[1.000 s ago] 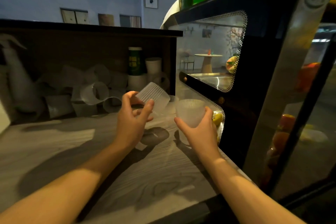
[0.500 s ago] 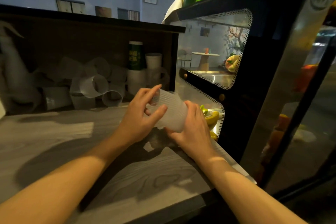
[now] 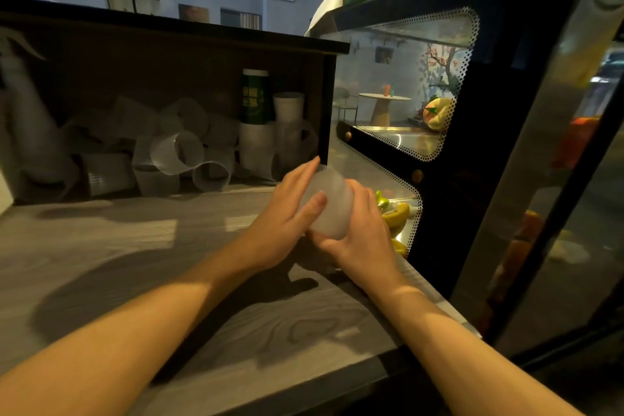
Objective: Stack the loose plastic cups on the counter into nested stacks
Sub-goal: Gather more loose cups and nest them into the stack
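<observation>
A person's two bare hands meet over a grey wood-grain counter (image 3: 101,246), holding a frosted, translucent plastic cup (image 3: 329,204) between them just above its surface, near the right edge. The right hand (image 3: 363,240) cups it from below and behind, its fingers wrapped around the lower part. The left hand (image 3: 287,213) lies against the cup's left side with fingers extended and the thumb pressed to the front wall. The cup is blurred, so whether it is one cup or several nested cannot be told.

At the back of the counter, under a dark overhanging shelf (image 3: 169,27), lies a jumble of loose clear plastic cups (image 3: 175,152), some upright and some tipped on their sides. Beside them to the right stand a dark green cup (image 3: 255,98) and a white paper cup (image 3: 288,108) atop other cups. A black-framed glass display case (image 3: 439,145) stands to the right, with yellow fruit (image 3: 395,216) inside just beyond the right hand.
</observation>
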Available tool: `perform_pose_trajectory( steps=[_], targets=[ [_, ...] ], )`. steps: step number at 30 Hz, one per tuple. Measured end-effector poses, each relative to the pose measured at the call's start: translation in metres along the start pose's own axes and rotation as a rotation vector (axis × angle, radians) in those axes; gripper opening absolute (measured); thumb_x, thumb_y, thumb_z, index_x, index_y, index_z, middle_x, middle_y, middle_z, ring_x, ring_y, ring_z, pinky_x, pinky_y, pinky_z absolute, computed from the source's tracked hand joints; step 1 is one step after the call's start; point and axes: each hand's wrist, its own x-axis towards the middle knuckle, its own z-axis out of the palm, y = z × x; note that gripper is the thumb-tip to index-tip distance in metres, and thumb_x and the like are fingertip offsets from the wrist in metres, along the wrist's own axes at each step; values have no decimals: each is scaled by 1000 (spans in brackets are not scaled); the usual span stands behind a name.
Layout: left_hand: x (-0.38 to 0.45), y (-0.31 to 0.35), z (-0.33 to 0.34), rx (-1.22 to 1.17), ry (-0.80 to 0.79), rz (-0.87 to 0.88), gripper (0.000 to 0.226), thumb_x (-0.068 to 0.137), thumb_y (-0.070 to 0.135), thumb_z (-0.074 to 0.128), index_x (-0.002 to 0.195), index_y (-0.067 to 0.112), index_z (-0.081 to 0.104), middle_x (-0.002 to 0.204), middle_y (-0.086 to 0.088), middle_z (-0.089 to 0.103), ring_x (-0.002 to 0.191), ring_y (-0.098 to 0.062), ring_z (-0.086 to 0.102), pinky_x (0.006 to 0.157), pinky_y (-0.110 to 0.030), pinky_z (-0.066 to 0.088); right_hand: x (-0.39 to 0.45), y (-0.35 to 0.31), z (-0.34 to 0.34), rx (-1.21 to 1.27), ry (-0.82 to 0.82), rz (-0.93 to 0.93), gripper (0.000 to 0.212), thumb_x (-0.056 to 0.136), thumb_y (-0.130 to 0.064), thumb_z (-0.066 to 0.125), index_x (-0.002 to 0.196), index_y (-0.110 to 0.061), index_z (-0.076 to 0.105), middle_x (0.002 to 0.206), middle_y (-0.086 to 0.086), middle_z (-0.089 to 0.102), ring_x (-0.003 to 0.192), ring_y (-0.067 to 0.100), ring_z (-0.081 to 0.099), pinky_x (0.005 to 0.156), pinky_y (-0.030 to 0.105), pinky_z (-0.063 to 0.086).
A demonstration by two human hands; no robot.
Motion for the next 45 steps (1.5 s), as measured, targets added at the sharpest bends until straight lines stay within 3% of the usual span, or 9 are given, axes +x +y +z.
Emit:
perform_pose_trajectory(
  steps=[3,7,16,21,25,32,38,42,45],
  targets=[
    [4,-4,-2,-85,170,-104,69,92,65,28,153,35,18,155,11,25,126,2,31,79,-6,35,3,6,-4,215,99,267,82,68,-40,86,132,-17,40,121,-4,46,107,9,46,79,21,42],
    [15,-29,-14,-89,324,-283,64,92,54,44,148,24,36,148,0,42,122,-9,46,96,-30,46,6,16,-9,524,174,613,72,67,-46,85,119,-21,42,113,-1,56,103,19,59,79,35,54],
    [71,-72,0,-64,303,-495,72,86,50,67,146,23,37,148,-5,41,128,-25,48,103,-47,47,9,11,-6,499,159,614,69,69,-40,84,121,-24,41,114,-2,56,105,19,59,86,42,56],
    [107,-82,30,238,284,-556,104,70,74,66,151,24,26,153,-5,34,135,-30,41,104,-50,43,12,13,-6,488,135,609,71,71,-38,82,126,-23,40,119,1,55,106,19,58,72,24,53],
    [122,-92,36,348,292,-618,83,72,70,67,138,25,44,133,-3,53,117,-28,54,89,-46,50,12,15,-4,484,106,604,70,71,-39,81,124,-24,39,118,0,54,105,19,58,73,27,54],
    [109,-87,27,-237,557,-480,55,79,41,78,119,20,47,117,-4,60,102,-21,61,82,-32,53,11,15,-4,501,121,596,70,70,-39,83,123,-25,39,117,0,53,105,19,57,73,29,55],
    [90,-76,5,-603,557,-527,74,88,39,69,148,20,31,130,-7,50,90,-17,64,81,-36,56,12,15,-5,567,117,596,67,70,-34,84,120,-28,40,116,0,55,105,19,58,87,42,55],
    [69,-54,-8,-658,462,-439,37,90,41,65,121,24,54,127,-8,60,105,-22,65,76,-31,53,11,15,-6,558,140,600,66,70,-33,82,121,-28,41,112,-2,54,102,19,58,84,44,57],
    [51,-27,-16,-674,489,-385,37,85,46,66,115,27,55,126,-9,59,111,-25,63,80,-32,54,9,14,-7,531,124,545,67,72,-31,82,122,-28,39,112,-2,53,103,19,57,76,33,55]
  ],
)
